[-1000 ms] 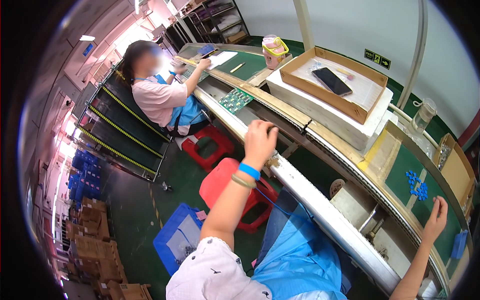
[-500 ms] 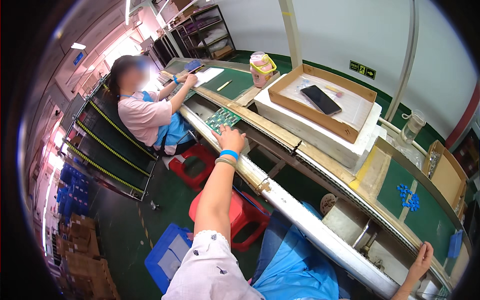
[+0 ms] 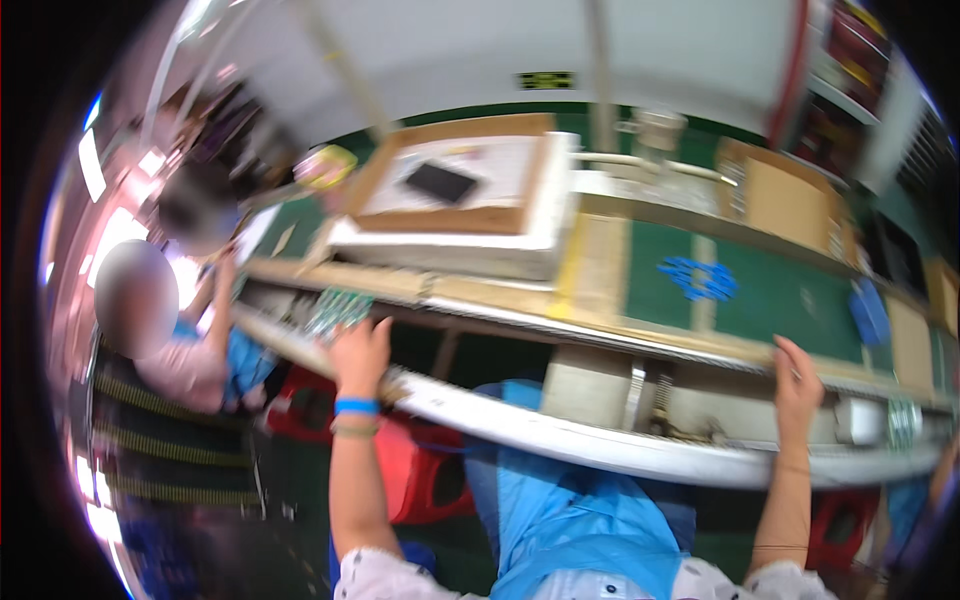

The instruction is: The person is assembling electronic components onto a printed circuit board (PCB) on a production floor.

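Blur softens the head view, where the left hand [image 3: 359, 352] reaches forward to the near edge of a green circuit board [image 3: 340, 308], its fingers meeting the board; whether they grip it cannot be told. The board lies across the conveyor channel on the person's left, just beyond the white rail [image 3: 520, 428]. Well apart, the right hand [image 3: 795, 385] is loosely open with bent fingers, near the wooden edge of the green work surface [image 3: 775, 310]. On that surface lie a cluster of small blue pieces [image 3: 700, 279] and, farther right, a blue block [image 3: 869, 312]. Beyond the channel, a white slab [image 3: 450, 252] bears a cardboard tray [image 3: 537, 182] with a dark phone [image 3: 440, 183] inside.
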The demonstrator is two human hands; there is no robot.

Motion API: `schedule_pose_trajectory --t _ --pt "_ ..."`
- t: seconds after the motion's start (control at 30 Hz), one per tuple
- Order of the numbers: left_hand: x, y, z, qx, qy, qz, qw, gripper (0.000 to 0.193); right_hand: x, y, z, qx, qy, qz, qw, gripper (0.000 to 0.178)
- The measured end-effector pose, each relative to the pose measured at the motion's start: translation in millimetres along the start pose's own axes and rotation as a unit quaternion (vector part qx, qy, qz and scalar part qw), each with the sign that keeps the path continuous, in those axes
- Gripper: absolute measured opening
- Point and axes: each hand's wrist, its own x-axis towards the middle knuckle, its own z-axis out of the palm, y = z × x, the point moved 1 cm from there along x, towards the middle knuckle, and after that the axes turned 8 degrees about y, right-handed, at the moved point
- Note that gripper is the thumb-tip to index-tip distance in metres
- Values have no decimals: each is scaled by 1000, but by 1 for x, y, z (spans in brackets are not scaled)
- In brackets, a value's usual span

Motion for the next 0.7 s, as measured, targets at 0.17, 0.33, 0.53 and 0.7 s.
schedule_pose_trajectory --t 0.17,0.33,0.53,0.7 --pt "-29 47 -47 -33 -78 37 996 44 2 -9 3 36 -5 -15 999 18" --pt "-62 108 -81 -60 -97 95 989 45 -1 -8 -5 35 24 -66 997 15" --pt "-105 188 -138 -135 -114 169 970 43 -7 -12 -14 57 30 -103 993 12" --pt "-136 235 -167 -232 -89 291 924 46 -7 -21 -8 80 13 -125 989 11"
